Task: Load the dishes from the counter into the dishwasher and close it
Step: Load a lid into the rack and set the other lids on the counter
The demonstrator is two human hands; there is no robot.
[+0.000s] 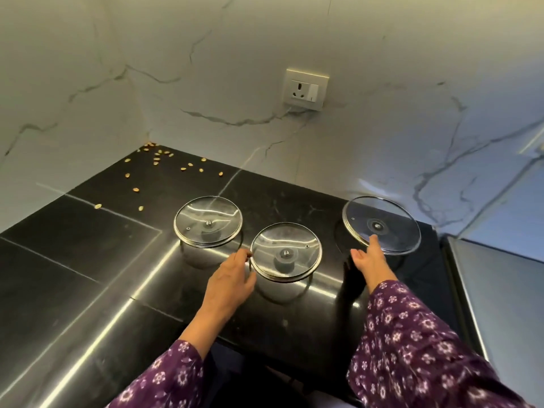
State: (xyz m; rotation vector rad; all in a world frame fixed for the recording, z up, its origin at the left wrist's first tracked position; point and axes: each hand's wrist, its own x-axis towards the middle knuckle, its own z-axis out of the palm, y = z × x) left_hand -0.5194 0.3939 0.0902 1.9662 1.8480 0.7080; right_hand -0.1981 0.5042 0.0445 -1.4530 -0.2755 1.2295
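Observation:
Three glass lids with metal rims lie upside down on the black counter (pixel 88 260), each resting on its knob. The small left lid (pixel 206 213) is untouched. My left hand (pixel 232 275) reaches to the left rim of the middle lid (pixel 294 242), its fingers relaxed and its fingertips at the rim. My right hand (pixel 368 259) is stretched out with straight fingers, one fingertip touching the near rim of the larger, tilted right lid (pixel 388 219). No dishwasher is in view.
Several seeds or shells (pixel 156 160) are scattered in the counter's far left corner. A wall socket (pixel 304 89) sits on the marble backsplash. A steel surface (pixel 500 290) adjoins the counter on the right.

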